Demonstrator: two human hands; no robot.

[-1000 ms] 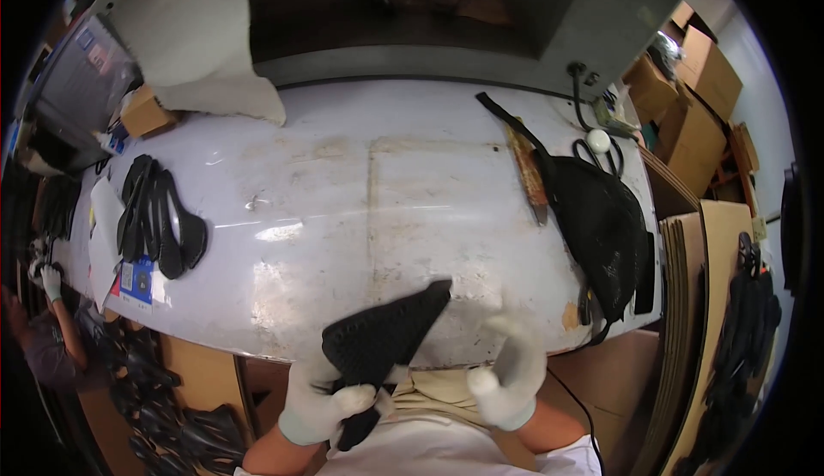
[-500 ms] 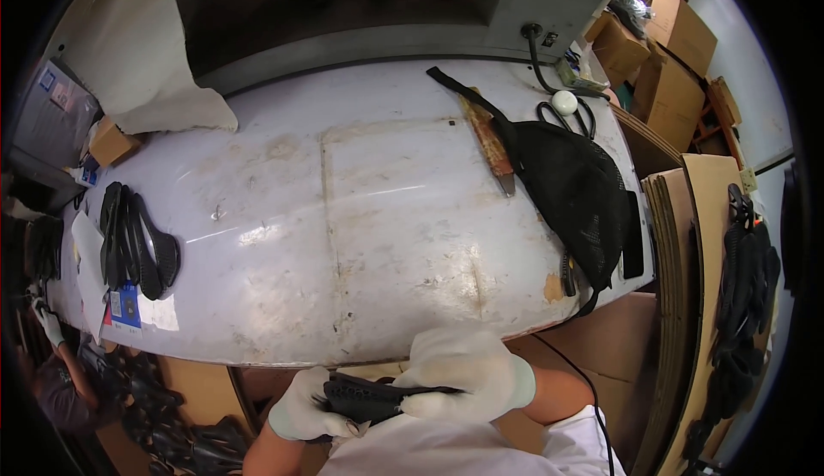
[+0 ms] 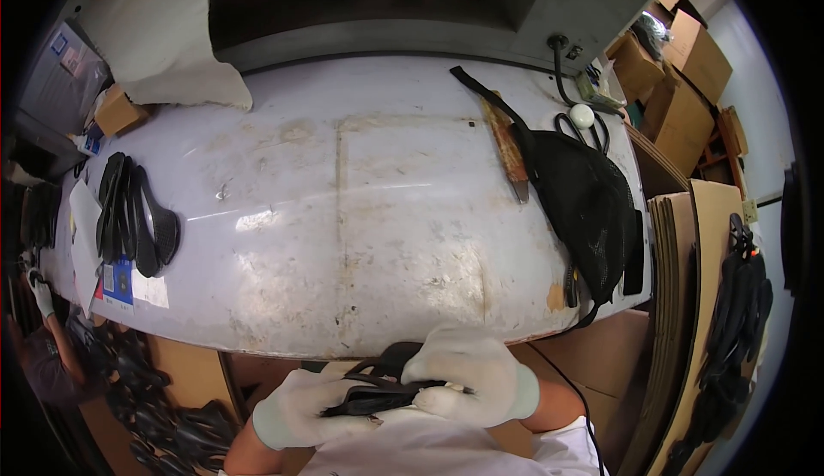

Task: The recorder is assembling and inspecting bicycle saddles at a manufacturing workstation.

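Note:
Both my hands wear white gloves and hold one black moulded piece just in front of my body, at the table's near edge. My left hand is closed round its left end. My right hand grips the other end, fingers curled over the top and thumb below. A rounded black part rises at the back, between the hands. The piece looks flexible and hollow; the gloves hide much of it, so its exact kind is unclear.
Black curved pieces lie at the table's left. On the right are a black mesh bag, a worn-handled blade and a phone-like slab. A grey machine stands behind. Another person's gloved hand shows far left.
The black piece has turned in my hands, so a rounded part now stands up behind it. My left hand has shifted slightly left. The whole view has tilted a little.

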